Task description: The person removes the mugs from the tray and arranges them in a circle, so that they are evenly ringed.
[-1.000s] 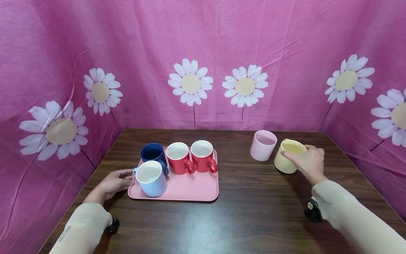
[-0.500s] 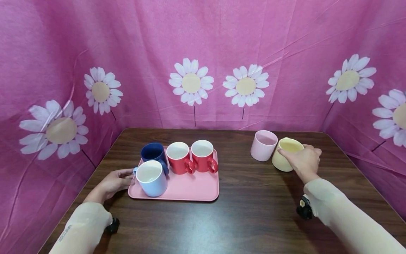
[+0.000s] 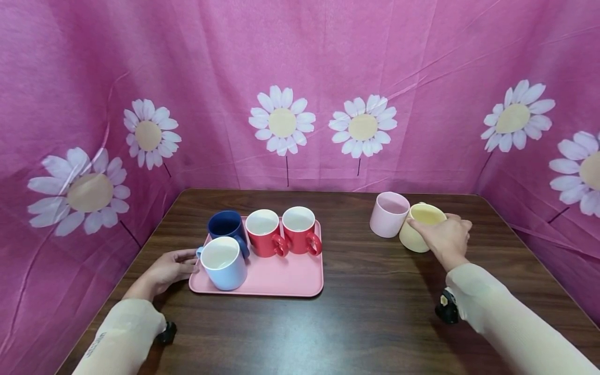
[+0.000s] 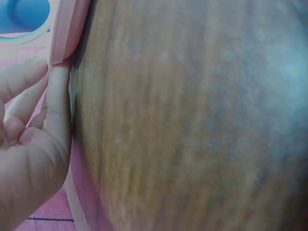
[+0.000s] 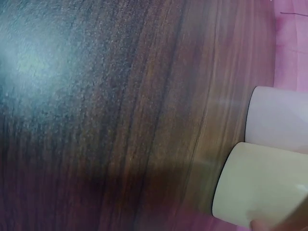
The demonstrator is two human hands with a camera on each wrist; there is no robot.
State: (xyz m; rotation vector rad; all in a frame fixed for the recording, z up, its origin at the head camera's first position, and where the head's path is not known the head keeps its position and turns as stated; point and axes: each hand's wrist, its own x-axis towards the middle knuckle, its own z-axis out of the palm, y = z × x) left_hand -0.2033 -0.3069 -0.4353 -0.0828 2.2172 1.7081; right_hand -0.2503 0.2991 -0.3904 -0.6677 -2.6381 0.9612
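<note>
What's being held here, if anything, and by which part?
The right hand grips the yellow mug by its upper sides; the left hand touches the pink tray at its edge.

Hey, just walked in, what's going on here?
A person's right hand grips a yellow mug close beside a pink cup, over on the right. Their left hand touches the left edge of a pink tray, which holds a dark blue mug, a light blue mug and two red mugs, all upright.
</note>
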